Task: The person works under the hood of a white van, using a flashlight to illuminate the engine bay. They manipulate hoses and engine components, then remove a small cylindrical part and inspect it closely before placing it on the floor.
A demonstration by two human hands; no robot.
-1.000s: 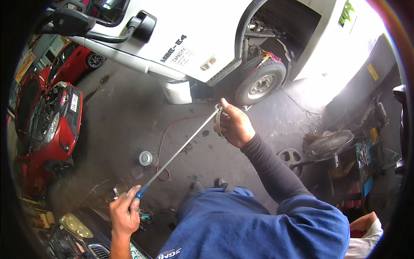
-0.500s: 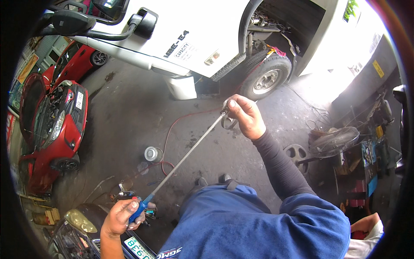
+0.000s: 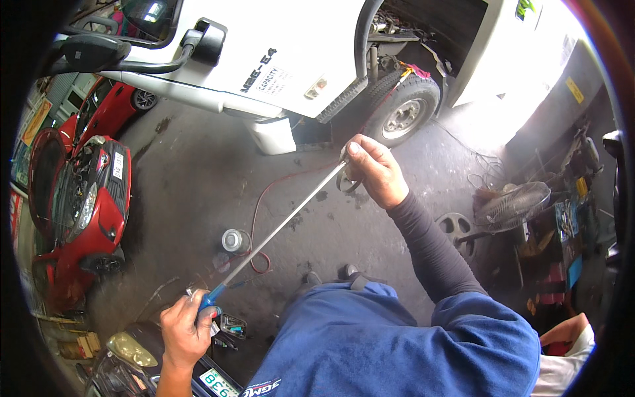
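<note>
My left hand [image 3: 185,329] is closed around the blue handle of a long screwdriver [image 3: 284,233]. Its straight metal shaft slants up and away to the right, toward my other hand. Higher up, my right hand [image 3: 374,169] pinches a hose clamp [image 3: 344,182], whose thin dark metal band loops below the fingers. The screwdriver's tip meets the clamp at the fingertips; the exact contact is too small to make out. A dark sleeve covers my right forearm.
Ahead stands a white truck [image 3: 278,40] with an exposed front wheel [image 3: 405,119]. A red car [image 3: 86,212] with its hood raised is at left. A red hose [image 3: 256,212] and metal can [image 3: 233,240] lie on the floor. A fan [image 3: 512,206] stands right; another person's arm [image 3: 565,331] shows lower right.
My left hand has turned on the screwdriver handle and now shows more of its back. The right hand has shifted slightly, still holding the clamp at the tip.
</note>
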